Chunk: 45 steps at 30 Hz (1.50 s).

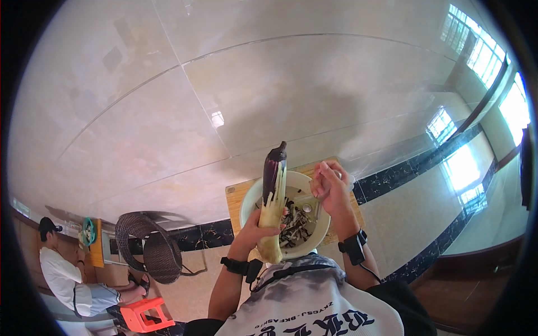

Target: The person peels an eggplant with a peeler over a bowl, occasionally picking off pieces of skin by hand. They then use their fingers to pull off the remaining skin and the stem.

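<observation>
One eggplant (273, 210), pale below its dark stem end, gripped in the left hand (259, 228), blocking part of one basin (323, 227) with many dark peelings (297, 225) inside! Right hand (329, 182) curled; can't tell if it's holding anything. One bench (236, 195) beneath; leftward, one wicker chair (162, 263), one red stool (140, 308), one other person (60, 274).

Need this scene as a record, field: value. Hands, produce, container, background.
left hand: gripping an eggplant
right hand: raised at the right side of the basin, fingers curled; whether it holds anything is unclear
eggplant state: purple near the stem, pale and peeled lower down
basin contents: dark peelings
basin support: wooden table
left background: wicker chair, red stool, another person
</observation>
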### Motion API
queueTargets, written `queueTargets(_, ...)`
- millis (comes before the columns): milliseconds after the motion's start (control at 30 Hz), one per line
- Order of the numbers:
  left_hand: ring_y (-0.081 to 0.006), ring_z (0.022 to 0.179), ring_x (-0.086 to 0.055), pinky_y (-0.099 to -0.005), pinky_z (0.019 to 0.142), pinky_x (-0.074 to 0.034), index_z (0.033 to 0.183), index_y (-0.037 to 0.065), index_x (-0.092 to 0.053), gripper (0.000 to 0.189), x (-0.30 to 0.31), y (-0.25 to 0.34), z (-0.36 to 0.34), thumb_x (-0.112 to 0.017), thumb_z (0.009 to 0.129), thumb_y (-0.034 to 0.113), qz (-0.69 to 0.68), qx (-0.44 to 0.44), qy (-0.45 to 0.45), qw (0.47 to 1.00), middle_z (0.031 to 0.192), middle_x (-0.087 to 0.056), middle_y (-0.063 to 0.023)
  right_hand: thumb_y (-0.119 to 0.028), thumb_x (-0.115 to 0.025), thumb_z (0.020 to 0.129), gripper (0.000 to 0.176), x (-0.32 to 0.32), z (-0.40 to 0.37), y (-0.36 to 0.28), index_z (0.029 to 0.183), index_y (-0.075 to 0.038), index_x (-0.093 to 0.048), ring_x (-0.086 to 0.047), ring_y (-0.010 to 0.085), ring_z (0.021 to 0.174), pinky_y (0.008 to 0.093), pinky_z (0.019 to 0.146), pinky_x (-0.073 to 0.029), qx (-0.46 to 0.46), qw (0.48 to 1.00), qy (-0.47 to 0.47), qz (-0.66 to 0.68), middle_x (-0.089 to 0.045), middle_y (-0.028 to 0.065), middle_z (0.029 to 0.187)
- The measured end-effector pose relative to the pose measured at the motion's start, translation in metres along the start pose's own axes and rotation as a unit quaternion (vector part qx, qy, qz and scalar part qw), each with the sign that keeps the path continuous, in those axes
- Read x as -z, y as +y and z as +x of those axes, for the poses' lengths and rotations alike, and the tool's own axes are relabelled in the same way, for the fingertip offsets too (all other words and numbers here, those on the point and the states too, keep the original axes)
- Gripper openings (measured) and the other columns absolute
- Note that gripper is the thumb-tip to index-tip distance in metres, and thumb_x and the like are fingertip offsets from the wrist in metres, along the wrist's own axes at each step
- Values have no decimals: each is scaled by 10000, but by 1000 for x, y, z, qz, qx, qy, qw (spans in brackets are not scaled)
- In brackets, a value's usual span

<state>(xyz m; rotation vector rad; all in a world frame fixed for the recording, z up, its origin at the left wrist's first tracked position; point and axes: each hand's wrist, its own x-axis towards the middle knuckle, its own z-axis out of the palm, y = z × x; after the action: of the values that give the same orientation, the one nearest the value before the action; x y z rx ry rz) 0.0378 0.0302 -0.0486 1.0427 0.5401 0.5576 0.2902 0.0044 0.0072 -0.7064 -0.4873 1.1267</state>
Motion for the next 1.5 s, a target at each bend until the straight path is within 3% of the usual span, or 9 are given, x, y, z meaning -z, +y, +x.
queueTargets(133, -253, 1247, -637, -380, 1055, -498, 1410, -2, -519, 685, -11, -2, -6, -745, 763, -12, -99, 8, -30, 995, 1297, -646, -95, -118, -680, 986, 125, -14, 0, 5, 947, -29, -601, -506, 139, 505, 308, 481, -417, 19, 999, -10, 31, -605, 60, 784)
queueTargets(533, -262, 1155, -691, -364, 1016, -530, 1333, -35, -572, 606, -15, 3, -3, -789, 768, -17, -13, 27, 17, 999, 1230, -683, -109, -90, -668, 992, 105, -26, -5, 7, 942, -30, -598, -509, 135, 513, 304, 487, -422, 44, 999, -5, 6, -590, 44, 731)
queueTargets(833, -250, 1128, -693, -367, 1025, -527, 1326, -31, -584, 603, -20, 7, -6, -782, 757, -22, -73, 6, 6, 997, 1216, -688, -106, -98, -676, 988, 116, -31, -9, 3, 934, -36, -594, -505, 131, 518, 303, 492, -417, 30, 999, -9, 40, -592, 51, 747)
queueTargets(1500, -228, 1127, -683, -373, 1042, -516, 1329, -45, -594, 648, -9, 9, -9, -818, 727, 39, -26, 19, 3, 999, 1235, -697, -116, -85, -649, 991, 97, -29, -8, 8, 936, -27, -595, -503, 147, 512, 316, 485, -414, 42, 998, 2, 38, -595, 63, 791)
